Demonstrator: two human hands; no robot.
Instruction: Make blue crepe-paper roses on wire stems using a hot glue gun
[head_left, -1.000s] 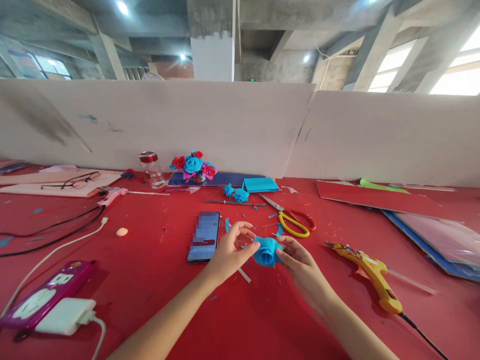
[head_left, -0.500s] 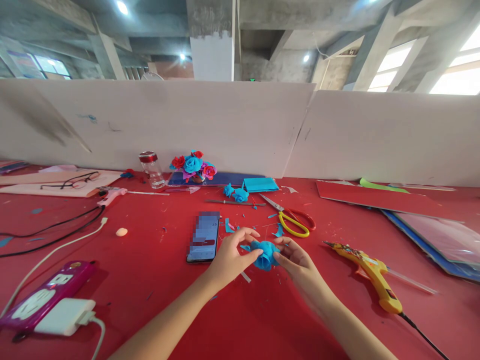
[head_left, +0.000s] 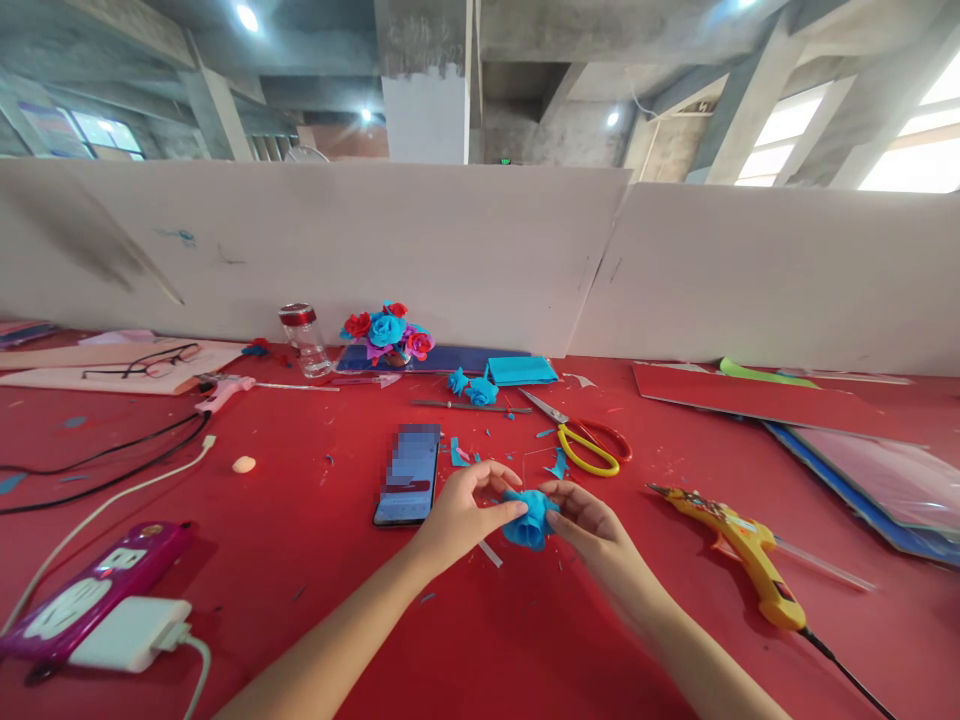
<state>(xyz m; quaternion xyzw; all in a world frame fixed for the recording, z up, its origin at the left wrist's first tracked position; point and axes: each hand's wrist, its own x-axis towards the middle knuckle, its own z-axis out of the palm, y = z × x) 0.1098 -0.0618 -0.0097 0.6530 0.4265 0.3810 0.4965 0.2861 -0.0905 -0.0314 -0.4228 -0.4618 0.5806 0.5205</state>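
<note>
Between my two hands is a blue paper flower (head_left: pixel 528 522), held above the red table (head_left: pixel 480 640). My left hand (head_left: pixel 466 512) pinches its left side, thumb in front and fingers behind. On the other side, my right hand (head_left: pixel 592 522) grips the flower with its thumb and curled fingers. A phone (head_left: pixel 409 475) lies just left of my left hand. Scissors (head_left: pixel 589 450) with yellow and red handles rest beyond my right hand, among small blue scraps (head_left: pixel 559 463).
A yellow glue gun (head_left: pixel 739 550) lies at the right. Further back are two small blue flowers (head_left: pixel 481 391), folded blue paper (head_left: pixel 523 371), a flower bouquet (head_left: pixel 388 332) and a glass jar (head_left: pixel 306 342). A purple device (head_left: pixel 112 580) sits front left.
The blue flower has turned slightly between my fingers, and a blue tip that stuck out at its left no longer shows. Both hands stay almost in place.
</note>
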